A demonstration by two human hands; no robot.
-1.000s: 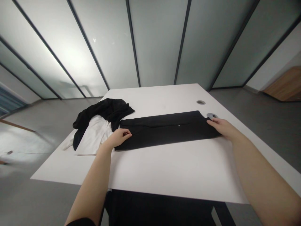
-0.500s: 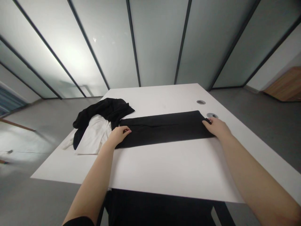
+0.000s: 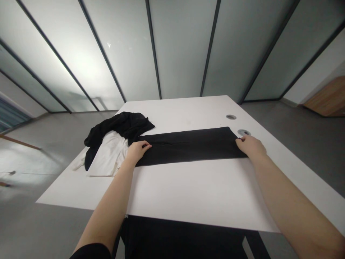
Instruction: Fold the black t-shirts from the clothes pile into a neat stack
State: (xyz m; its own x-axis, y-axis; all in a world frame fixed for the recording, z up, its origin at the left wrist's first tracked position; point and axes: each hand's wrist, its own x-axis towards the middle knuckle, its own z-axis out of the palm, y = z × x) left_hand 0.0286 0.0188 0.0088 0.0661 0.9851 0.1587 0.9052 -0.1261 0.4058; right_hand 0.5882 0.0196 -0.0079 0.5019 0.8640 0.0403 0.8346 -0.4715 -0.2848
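Black trousers (image 3: 188,145) lie flat across the white table, folded lengthwise into a long strip with a slanted right end. At the strip's left end, my left hand (image 3: 137,151) is closed, thumb and fingers pinching the cloth. My right hand (image 3: 252,146) pinches the cloth at the slanted right end, its fingers partly hidden behind the hand. Small wrinkles run along the middle of the upper layer. Beside my left hand, a white garment (image 3: 106,158) lies crumpled, with a black garment (image 3: 126,124) bunched behind and partly under it.
The white table (image 3: 199,194) ends just in front of my body. Two round cable holes are set into its right side, a far one (image 3: 231,117) and a nearer one (image 3: 244,132) by my right hand. A frosted glass wall (image 3: 180,50) stands beyond the table.
My left hand has moved slightly away from me, and the trousers' near left edge has shifted with it. My right hand has moved a little left; the small white mark on the cloth is no longer visible.
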